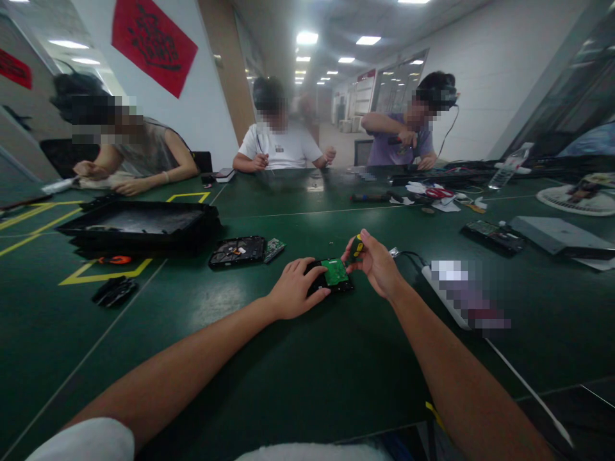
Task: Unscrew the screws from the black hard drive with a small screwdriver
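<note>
On the green tabletop in front of me lies a black hard drive [344, 288] with a green circuit board [335, 272] facing up. My left hand [294, 289] grips it from the left, fingers over its far side and thumb along the near edge. A yellow-and-black screwdriver [356, 247] is held in my right hand [377, 266], its lower end over the board's right edge. The fingers hide the tip. Just left of the drive are another black hard drive [237, 251] and a loose circuit board [274, 250].
Black plastic trays [139, 224] sit at the left. A white power bank or phone-like slab [446, 298] with a cable lies at right, near a grey metal box [560, 235] and another drive [494, 237]. A water bottle [510, 166] stands behind. Three people sit across the table.
</note>
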Demonstrator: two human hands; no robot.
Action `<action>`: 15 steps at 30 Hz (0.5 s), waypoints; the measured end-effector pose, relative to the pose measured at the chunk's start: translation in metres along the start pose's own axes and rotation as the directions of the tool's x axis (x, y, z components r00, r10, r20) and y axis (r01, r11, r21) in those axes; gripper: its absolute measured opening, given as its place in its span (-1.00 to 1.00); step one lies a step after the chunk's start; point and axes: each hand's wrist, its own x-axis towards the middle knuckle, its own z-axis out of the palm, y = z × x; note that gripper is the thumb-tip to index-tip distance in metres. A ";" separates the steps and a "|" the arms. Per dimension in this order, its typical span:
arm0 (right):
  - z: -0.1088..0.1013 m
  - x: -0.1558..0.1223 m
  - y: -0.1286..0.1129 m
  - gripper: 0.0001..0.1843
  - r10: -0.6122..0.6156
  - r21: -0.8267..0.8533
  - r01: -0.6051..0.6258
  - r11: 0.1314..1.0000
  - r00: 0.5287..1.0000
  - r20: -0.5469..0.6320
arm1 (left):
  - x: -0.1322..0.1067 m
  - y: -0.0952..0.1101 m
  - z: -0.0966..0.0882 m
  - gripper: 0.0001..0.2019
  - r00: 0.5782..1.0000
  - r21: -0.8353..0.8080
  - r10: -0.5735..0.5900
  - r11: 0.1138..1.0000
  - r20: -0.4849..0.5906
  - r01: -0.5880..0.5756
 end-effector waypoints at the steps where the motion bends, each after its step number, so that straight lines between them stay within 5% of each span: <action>1: -0.001 0.000 0.000 -0.45 0.001 0.007 -0.001 1.000 1.000 0.001 | 0.000 0.000 0.000 -0.42 1.000 -0.001 0.001 1.000 -0.001 -0.001; 15: -0.003 0.003 0.006 -0.47 -0.037 0.073 0.039 0.997 0.999 -0.027 | 0.000 0.001 0.000 -0.42 1.000 -0.006 0.004 1.000 -0.009 -0.004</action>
